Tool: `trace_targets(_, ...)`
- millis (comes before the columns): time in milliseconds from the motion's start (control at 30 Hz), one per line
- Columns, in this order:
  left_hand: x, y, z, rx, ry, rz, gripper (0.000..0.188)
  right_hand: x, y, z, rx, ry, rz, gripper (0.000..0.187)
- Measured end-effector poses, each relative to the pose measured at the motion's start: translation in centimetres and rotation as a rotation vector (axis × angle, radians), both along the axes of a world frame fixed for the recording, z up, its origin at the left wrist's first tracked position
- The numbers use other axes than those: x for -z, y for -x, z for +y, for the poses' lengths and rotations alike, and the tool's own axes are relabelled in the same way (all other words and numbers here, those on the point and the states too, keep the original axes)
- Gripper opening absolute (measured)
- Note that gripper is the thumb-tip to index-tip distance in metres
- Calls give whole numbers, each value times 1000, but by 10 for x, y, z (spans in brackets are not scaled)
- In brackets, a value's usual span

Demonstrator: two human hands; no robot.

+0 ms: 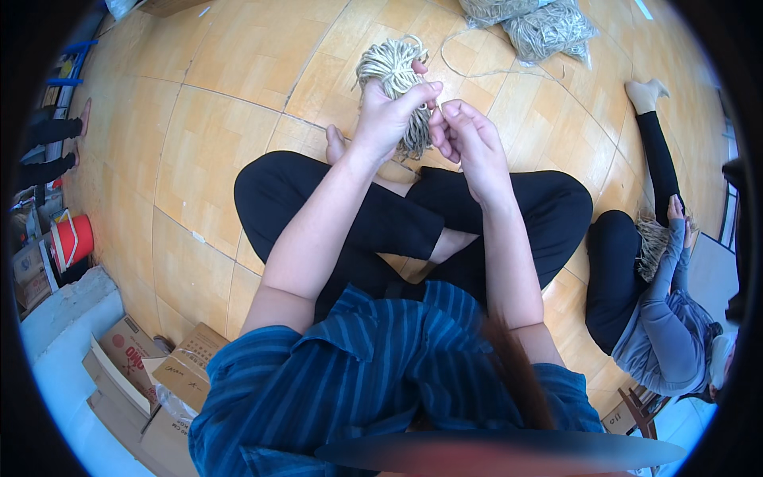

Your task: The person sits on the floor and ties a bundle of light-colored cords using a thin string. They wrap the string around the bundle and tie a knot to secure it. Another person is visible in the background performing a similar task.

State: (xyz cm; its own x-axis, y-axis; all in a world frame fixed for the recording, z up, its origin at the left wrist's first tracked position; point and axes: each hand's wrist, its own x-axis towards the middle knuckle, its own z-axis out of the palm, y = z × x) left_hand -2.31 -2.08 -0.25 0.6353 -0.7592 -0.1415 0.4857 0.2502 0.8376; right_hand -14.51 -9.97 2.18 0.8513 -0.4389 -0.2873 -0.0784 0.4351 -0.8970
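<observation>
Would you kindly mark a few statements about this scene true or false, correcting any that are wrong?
1. The left hand holds the bundle of cord, while the right hand pinches a strand. True.
2. Bags of cord lie on the floor beyond the hands. True.
3. The bundle of cord is sealed inside a bag. False: it is bare, gripped by the left hand.
4. A red bucket stands near the picture's left edge. True.
5. The camera wearer is standing upright. False: the black-trousered legs are folded, seated on the floor.
</observation>
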Motion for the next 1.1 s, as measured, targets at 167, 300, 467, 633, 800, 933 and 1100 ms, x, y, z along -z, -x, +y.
trace_targets(167,-4,1,0,14,-56,24,28,0,-1,-3,-11,83,-1,25)
trace_targets(300,2,4,-4,49,29,-39,32,5,5,-12,49,14,-15,22)
trace_targets(467,7,9,-2,139,-61,-108,43,12,16,-17,97,201,55,19)
trace_targets(633,-1,3,-7,46,-250,-145,42,17,11,-15,99,540,0,19)
trace_targets(800,6,4,-9,68,-164,-3,37,11,15,-22,63,825,57,26)
trace_targets(933,12,6,-8,69,-155,-35,35,15,11,-19,81,621,11,25)
trace_targets(1100,10,5,-9,88,-149,57,32,23,7,-20,112,325,-100,19)
